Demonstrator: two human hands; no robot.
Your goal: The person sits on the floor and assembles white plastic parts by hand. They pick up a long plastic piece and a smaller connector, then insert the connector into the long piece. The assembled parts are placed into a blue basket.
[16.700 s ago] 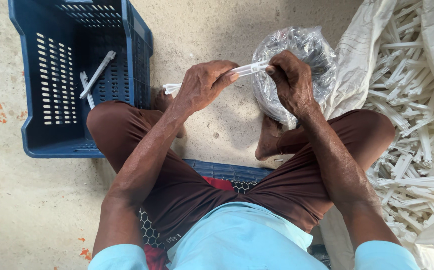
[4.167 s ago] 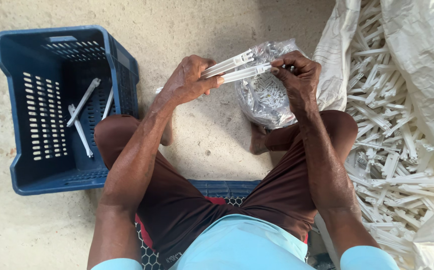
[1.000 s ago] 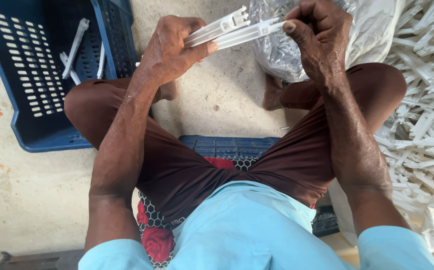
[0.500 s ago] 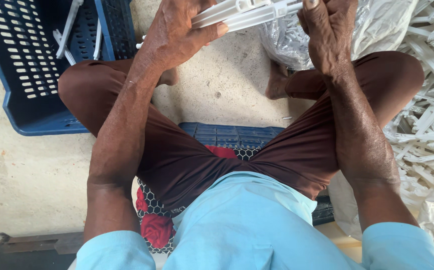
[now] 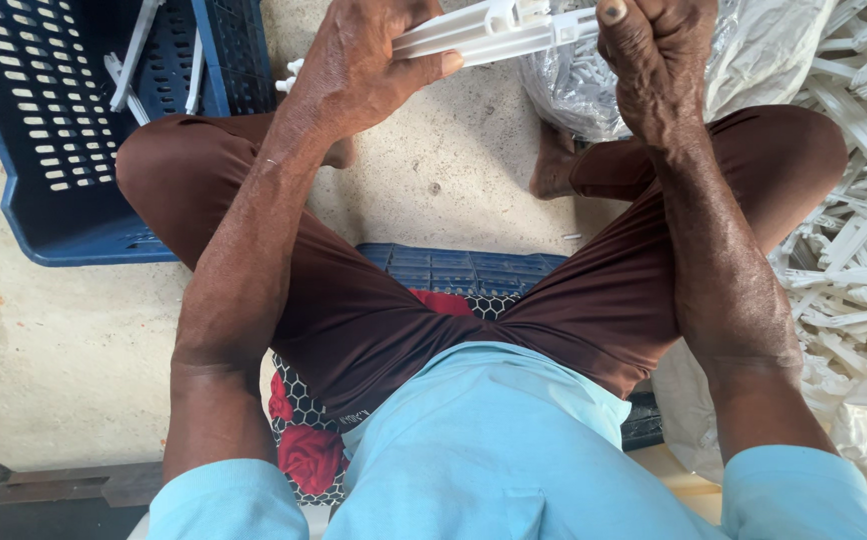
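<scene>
My left hand grips a long white plastic strip near its left end, thumb laid along its underside. My right hand is closed on the strip's right end at the top of the view. The strip looks like two slim white pieces held together, level in front of me. Behind it lies a clear plastic bag of small parts on the floor. I sit cross-legged in brown trousers and a light blue shirt.
A dark blue slotted crate at upper left holds a few white strips. A heap of white strips lies on white sacking at right. Under me is a low blue crate with a red patterned cloth.
The view has tilted down and closer, so my hands and the strip now sit at the top edge. Both hands keep their grip on the strip.
</scene>
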